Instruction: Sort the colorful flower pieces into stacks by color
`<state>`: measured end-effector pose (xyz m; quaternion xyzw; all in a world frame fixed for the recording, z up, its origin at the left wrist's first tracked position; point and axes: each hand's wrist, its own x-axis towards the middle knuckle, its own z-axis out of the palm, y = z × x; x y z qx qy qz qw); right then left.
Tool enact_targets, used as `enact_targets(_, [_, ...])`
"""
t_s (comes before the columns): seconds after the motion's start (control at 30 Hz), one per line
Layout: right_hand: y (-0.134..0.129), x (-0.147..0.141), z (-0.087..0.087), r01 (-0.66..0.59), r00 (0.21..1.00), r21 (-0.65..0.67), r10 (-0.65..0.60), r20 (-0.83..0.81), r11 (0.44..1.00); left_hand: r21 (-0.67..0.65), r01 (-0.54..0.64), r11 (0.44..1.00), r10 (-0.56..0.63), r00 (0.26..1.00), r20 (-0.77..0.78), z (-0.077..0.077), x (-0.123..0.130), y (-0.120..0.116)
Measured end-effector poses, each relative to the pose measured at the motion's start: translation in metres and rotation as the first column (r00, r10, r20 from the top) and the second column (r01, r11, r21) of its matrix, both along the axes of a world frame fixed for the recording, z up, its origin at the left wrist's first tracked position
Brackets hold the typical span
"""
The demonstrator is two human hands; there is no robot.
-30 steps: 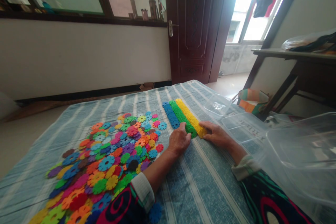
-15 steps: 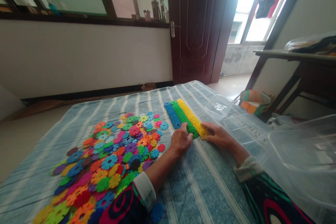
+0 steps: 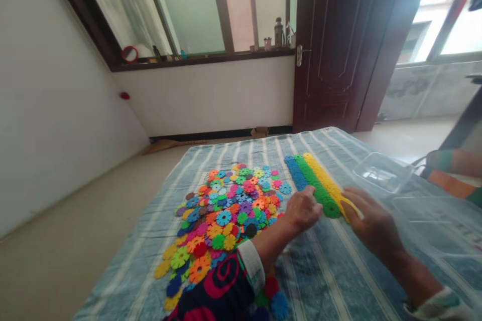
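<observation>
Left hand (image 3: 302,209), taken as the clock's centre: half-curled, forefinger and thumb against the green row (image 3: 315,183) of discs at one o'clock, any grip not tellable; right hand (image 3: 372,223), blurred, at three, fingertips pinching a tilted yellow disc (image 3: 351,204) at the near end of the yellow row (image 3: 322,176). Blue row (image 3: 295,171), at twelve; loose pile (image 3: 244,207), mixed colours, at nine, on striped cloth (image 3: 331,283). Probable faults: disc slipping, if held only by its rim; rows skewing, if knuckles brush them or cloth rucks.
</observation>
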<state>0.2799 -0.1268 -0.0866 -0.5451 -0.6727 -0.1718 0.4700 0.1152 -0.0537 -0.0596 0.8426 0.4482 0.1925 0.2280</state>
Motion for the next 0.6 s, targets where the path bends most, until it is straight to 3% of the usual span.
enact_targets(0.1, [-0.01,-0.037,0.007,-0.172,0.981,0.053,0.166,0.103,0.984,0.092,-0.068,0.993,0.066,0.997,0.033,0.011,-0.029,0.018])
enact_targets(0.3, [-0.03,-0.097,-0.001,-0.454,0.866,-0.146,0.474,0.158,0.879,0.213,-0.324,0.922,0.342,0.938,-0.053,0.029,-0.111,0.055])
enact_targets(0.47, [-0.028,-0.103,-0.012,-0.485,0.844,-0.259,0.525,0.111,0.835,0.267,-0.449,0.853,0.491,0.864,-0.114,0.037,-0.162,0.084])
enact_targets(0.6, [-0.025,-0.1,-0.017,-0.483,0.848,-0.308,0.525,0.069,0.82,0.262,-0.45,0.854,0.504,0.84,-0.199,0.037,-0.173,0.11])
